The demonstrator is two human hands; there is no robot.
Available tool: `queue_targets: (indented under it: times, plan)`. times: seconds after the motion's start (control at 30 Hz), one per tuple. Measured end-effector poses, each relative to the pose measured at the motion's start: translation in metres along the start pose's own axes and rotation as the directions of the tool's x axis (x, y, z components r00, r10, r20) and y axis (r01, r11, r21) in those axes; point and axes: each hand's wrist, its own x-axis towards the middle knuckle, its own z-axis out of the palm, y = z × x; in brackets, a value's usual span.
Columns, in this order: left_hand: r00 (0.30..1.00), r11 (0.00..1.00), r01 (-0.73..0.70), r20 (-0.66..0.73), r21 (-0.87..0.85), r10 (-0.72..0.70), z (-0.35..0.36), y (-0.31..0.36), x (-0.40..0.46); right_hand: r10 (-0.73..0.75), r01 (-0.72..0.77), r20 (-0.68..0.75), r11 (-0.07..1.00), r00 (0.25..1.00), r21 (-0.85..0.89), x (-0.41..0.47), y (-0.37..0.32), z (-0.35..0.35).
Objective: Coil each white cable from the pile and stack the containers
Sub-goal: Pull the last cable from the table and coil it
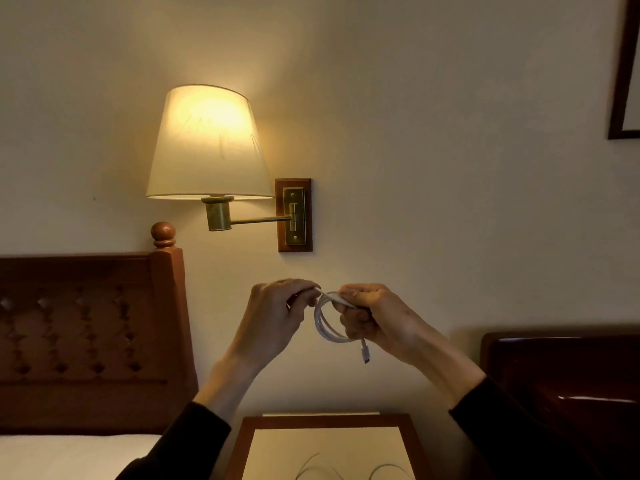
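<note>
A white cable (323, 323) is wound into a small coil in the air in front of the wall. My right hand (374, 320) grips the coil on its right side, and a plug end hangs down below that hand. My left hand (273, 313) pinches the cable's free end at the top left of the coil. More white cables (381, 471) lie on the nightstand (263, 445) at the bottom edge, mostly cut off. No containers are in view.
A lit wall lamp (207, 143) hangs above and left of my hands. A wooden headboard (90, 341) and a white bed (69, 455) are on the left. Dark glossy furniture (561, 393) stands on the right, and a picture frame (623, 81) hangs upper right.
</note>
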Motion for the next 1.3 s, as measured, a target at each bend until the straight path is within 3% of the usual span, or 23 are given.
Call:
queue_targets:
  times: [0.13,0.23,0.3,0.43,0.6,0.63,0.73,0.9,1.0,1.07,1.13,1.3]
  plan:
    - [0.971,0.927,0.241,0.070,-0.287,-0.231,0.004,0.011,0.005,-0.001,-0.001,0.026,0.995,1.000,0.102,0.001,-0.007,0.000]
    - [0.904,0.755,0.424,0.192,-0.500,-0.381,0.005,0.014,0.006,0.000,-0.003,0.035,0.995,0.999,0.097,0.002,-0.008,0.000]
    - [0.847,0.647,0.528,0.293,-0.550,-0.443,0.006,0.012,0.004,0.000,-0.003,0.035,0.996,0.999,0.086,0.003,-0.008,0.000]
    - [0.760,0.402,0.645,0.496,-0.650,-0.420,0.001,0.009,-0.002,0.007,-0.008,0.002,0.999,1.000,0.031,0.003,-0.008,-0.001]
    - [0.701,0.164,0.686,0.582,-0.709,-0.412,0.003,0.014,-0.006,-0.010,0.011,-0.039,1.000,0.999,0.019,0.008,-0.005,0.000]
    - [0.707,0.206,0.684,0.565,-0.700,-0.425,0.003,0.016,-0.008,-0.014,0.014,-0.046,1.000,0.999,0.010,0.009,-0.005,0.000]
    - [0.804,0.559,0.595,0.450,-0.578,-0.390,0.006,0.023,-0.013,-0.022,0.022,-0.088,1.000,0.996,0.006,0.011,-0.002,0.001]
    - [0.899,0.754,0.436,0.198,-0.491,-0.390,0.017,0.023,-0.017,-0.059,0.058,-0.150,0.998,0.987,-0.007,0.013,0.002,0.001]
    - [0.924,0.911,0.382,0.068,-0.154,-0.375,0.019,0.019,-0.023,-0.055,0.049,-0.188,0.998,0.981,-0.033,0.013,0.006,0.002]
    - [0.946,0.945,0.322,0.063,-0.058,-0.319,0.020,0.016,-0.027,-0.043,0.034,-0.226,0.999,0.973,-0.043,0.013,0.010,-0.001]
    - [0.943,0.941,0.321,0.128,-0.111,-0.307,0.018,0.016,-0.029,-0.014,0.009,-0.259,1.000,0.966,-0.018,0.011,0.012,-0.006]
    - [0.838,0.759,0.530,0.370,-0.378,-0.401,0.010,0.013,-0.033,0.077,-0.041,-0.194,0.983,0.978,0.181,0.008,0.013,-0.015]
